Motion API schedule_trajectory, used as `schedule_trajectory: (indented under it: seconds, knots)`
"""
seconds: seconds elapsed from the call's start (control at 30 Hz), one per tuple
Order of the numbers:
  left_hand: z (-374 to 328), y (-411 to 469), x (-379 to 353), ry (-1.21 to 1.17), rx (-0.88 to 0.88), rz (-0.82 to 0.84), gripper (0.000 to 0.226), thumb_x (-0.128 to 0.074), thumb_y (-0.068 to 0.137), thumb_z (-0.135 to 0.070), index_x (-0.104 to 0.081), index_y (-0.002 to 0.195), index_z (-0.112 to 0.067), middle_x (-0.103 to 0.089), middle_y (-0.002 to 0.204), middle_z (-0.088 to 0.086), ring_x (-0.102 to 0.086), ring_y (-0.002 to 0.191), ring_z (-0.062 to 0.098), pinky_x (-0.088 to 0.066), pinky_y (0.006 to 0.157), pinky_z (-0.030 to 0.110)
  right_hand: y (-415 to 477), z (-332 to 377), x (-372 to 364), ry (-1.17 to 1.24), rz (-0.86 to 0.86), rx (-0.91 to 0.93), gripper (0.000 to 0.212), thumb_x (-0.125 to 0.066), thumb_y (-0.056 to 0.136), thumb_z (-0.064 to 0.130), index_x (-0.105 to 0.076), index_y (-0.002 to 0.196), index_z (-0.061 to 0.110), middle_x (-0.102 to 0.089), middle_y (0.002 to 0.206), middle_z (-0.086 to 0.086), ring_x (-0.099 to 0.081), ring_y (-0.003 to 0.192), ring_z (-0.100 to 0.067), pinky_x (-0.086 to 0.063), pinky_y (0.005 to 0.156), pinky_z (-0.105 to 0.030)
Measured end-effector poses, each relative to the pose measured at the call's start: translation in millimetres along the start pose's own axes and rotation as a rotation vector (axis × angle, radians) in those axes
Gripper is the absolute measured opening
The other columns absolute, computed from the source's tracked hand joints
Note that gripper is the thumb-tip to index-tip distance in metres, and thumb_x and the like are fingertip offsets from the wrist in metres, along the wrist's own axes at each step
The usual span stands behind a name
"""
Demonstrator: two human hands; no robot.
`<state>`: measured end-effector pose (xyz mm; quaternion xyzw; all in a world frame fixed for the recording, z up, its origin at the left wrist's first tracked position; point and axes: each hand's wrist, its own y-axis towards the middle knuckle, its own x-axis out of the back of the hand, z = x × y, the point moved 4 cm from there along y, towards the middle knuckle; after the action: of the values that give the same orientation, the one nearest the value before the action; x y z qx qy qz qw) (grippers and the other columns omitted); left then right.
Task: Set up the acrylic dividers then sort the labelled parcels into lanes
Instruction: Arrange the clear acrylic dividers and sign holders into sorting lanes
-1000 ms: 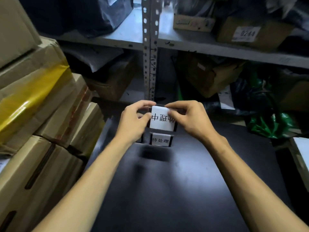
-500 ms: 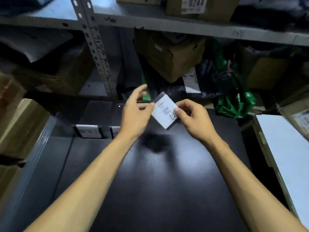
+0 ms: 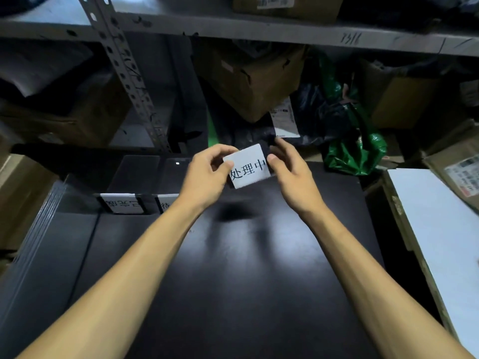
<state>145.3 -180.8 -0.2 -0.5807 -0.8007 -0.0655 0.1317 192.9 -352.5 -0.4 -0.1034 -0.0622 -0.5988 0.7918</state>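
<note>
Both hands hold a small acrylic divider with a white label reading 处理中 (image 3: 247, 167) in the air above the black table (image 3: 233, 268). My left hand (image 3: 207, 174) pinches its left edge and my right hand (image 3: 290, 169) pinches its right edge. The label faces me, tilted slightly up to the right. Two other dividers stand on the table at the left: one white-labelled divider (image 3: 123, 203) and a second divider (image 3: 166, 204) partly hidden behind my left wrist.
Metal shelving (image 3: 259, 29) with cardboard boxes (image 3: 248, 79) and a green bag (image 3: 355, 149) rises behind the table. Stacked cartons (image 3: 18, 193) stand at the left. A white-topped box (image 3: 435, 229) and a labelled parcel (image 3: 458, 174) lie at the right.
The held divider has been turned so its label now reads upright toward me. The view has shifted right, so the two standing dividers now appear further left.
</note>
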Motion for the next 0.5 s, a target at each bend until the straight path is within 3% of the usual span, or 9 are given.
schedule_trajectory:
  seconds: [0.1, 0.23, 0.33, 0.5]
  knots:
    - [3, -1, 2, 0.095, -0.014, 0.006, 0.026, -0.058, 0.091, 0.0, -0.072, 0.1, -0.021, -0.073, 0.098, 0.0, -0.067, 0.097, 0.025, -0.054, 0.093, 0.043, -1, 2, -6, -0.131, 0.021, 0.138, 0.027, -0.054, 0.099, 0.013, -0.062, 0.123, 0.02, -0.068, 0.113, 0.011, -0.061, 0.102, 0.005, -0.048, 0.087, -0.014]
    - [18, -4, 1, 0.221, 0.011, 0.0, 0.026, -0.062, 0.09, -0.007, -0.074, 0.093, -0.03, -0.073, 0.092, -0.016, -0.066, 0.091, 0.006, -0.05, 0.087, 0.021, -1, -17, -11, -0.288, 0.027, 0.159, 0.007, -0.058, 0.095, 0.016, -0.064, 0.091, 0.019, -0.067, 0.081, 0.009, -0.06, 0.076, -0.003, -0.045, 0.066, -0.015]
    - [39, -9, -4, 0.278, 0.074, 0.002, 0.025, -0.064, 0.089, -0.007, -0.077, 0.092, -0.028, -0.068, 0.082, -0.023, -0.064, 0.082, 0.0, -0.043, 0.073, 0.002, -3, -42, -19, -0.383, 0.069, 0.111, 0.011, -0.061, 0.093, 0.017, -0.061, 0.084, 0.023, -0.066, 0.077, 0.009, -0.059, 0.075, -0.005, -0.042, 0.064, -0.014]
    - [76, -14, -11, 0.285, 0.186, 0.017, 0.024, -0.063, 0.089, -0.002, -0.079, 0.093, -0.02, -0.071, 0.086, -0.009, -0.063, 0.086, 0.005, -0.038, 0.069, -0.002, -6, -80, -35, -0.474, 0.149, 0.027, 0.016, -0.063, 0.092, 0.017, -0.059, 0.08, 0.027, -0.067, 0.078, 0.011, -0.062, 0.077, -0.009, -0.043, 0.066, -0.012]
